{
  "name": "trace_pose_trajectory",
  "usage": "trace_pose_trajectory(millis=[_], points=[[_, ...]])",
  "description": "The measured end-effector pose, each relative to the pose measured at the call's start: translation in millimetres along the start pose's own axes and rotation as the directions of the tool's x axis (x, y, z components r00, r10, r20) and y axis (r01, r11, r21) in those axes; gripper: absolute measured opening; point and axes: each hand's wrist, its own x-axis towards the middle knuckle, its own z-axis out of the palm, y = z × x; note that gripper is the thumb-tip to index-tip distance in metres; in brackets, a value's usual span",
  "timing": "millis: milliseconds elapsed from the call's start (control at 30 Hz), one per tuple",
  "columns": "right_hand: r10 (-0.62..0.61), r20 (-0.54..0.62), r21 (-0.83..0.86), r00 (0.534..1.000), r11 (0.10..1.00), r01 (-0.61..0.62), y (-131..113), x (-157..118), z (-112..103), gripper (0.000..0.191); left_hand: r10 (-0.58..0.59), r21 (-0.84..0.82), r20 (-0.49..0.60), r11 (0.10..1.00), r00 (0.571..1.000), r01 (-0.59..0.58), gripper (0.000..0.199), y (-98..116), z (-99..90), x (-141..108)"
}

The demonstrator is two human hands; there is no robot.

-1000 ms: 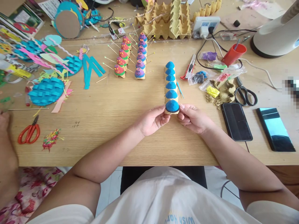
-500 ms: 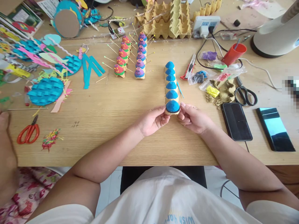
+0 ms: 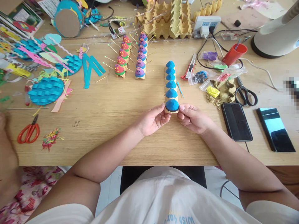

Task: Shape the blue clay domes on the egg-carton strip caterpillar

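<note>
A strip of egg-carton cups [image 3: 171,84] with blue clay tops runs away from me across the table. Along the lower edge of its nearest blue dome lies a thin black strip [image 3: 173,110]. My left hand [image 3: 154,120] grips the near end from the left, thumb against the side. On the opposite side, my right hand [image 3: 193,119] pinches that same end near the black strip's tip. Both hands are closed, with some fingertips hidden beneath the cup. A small blue clay tool [image 3: 180,90] lies just right of the strip.
Two finished-looking caterpillars, one red [image 3: 120,64] and one purple [image 3: 140,63], stand further back. To the right are a utility knife [image 3: 191,67], bagged clay [image 3: 212,91], black-handled scissors [image 3: 245,93] and two phones [image 3: 236,122]. Orange scissors [image 3: 29,132] lie left, near another person's arm [image 3: 8,149].
Both hands keep their hold on the near end of the egg-carton strip. Its near end has shifted very slightly away from me and left.
</note>
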Motion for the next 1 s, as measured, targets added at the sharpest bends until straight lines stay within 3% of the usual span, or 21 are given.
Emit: trace_pose_trajectory(millis=[167,300,600,1000], points=[[-0.011,0.019,0.009,1.000,1.000,0.011,1.3,0.6,-2.0,0.055,0.049,0.048,0.086,0.997,0.995,-0.054,0.012,-1.2,-6.6,1.4],[-0.023,0.038,0.012,0.999,1.000,0.023,1.7,0.2,-2.8,0.054,0.070,0.064,0.126,0.995,0.990,-0.078,0.015,-1.2,-9.2,2.3],[0.000,-0.021,0.048,1.000,0.999,0.001,1.9,1.3,0.5,0.054,0.082,0.082,0.040,0.993,0.996,-0.085,0.015,-2.0,-2.7,1.5],[-0.010,0.007,0.028,1.000,1.000,0.010,1.9,1.0,0.8,0.053,0.047,0.048,0.053,0.998,0.997,-0.050,0.013,-1.1,-4.4,1.5]])
